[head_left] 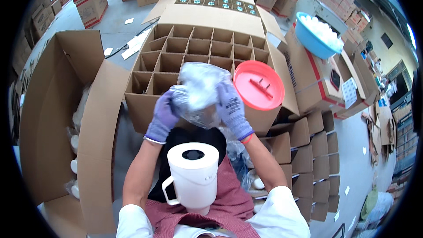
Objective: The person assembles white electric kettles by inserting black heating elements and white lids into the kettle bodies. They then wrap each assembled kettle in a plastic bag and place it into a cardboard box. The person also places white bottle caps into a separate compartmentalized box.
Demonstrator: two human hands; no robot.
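Note:
In front of me I hold a crumpled clear plastic bag (200, 86) with both gloved hands. My left hand (164, 115) grips its left side, and my right hand (231, 108) grips the right. Whether anything is inside the bag, I cannot tell. Below it, a white tumbler (203, 194) with a handle and a lid with a dark centre stands on my lap, over a red apron. Just beyond the bag is an open carton (194, 59) split into cells by cardboard dividers. On its right corner sits a pinkish-red round tray (248, 79) holding a small red tool.
At left stands a tall open carton (97, 150) with bagged white pieces inside. Cardboard dividers (304, 158) lie at right. A light-blue basin (315, 39) of white items rests on a box (304, 79). Another carton (216, 2) with filled cells is farther ahead.

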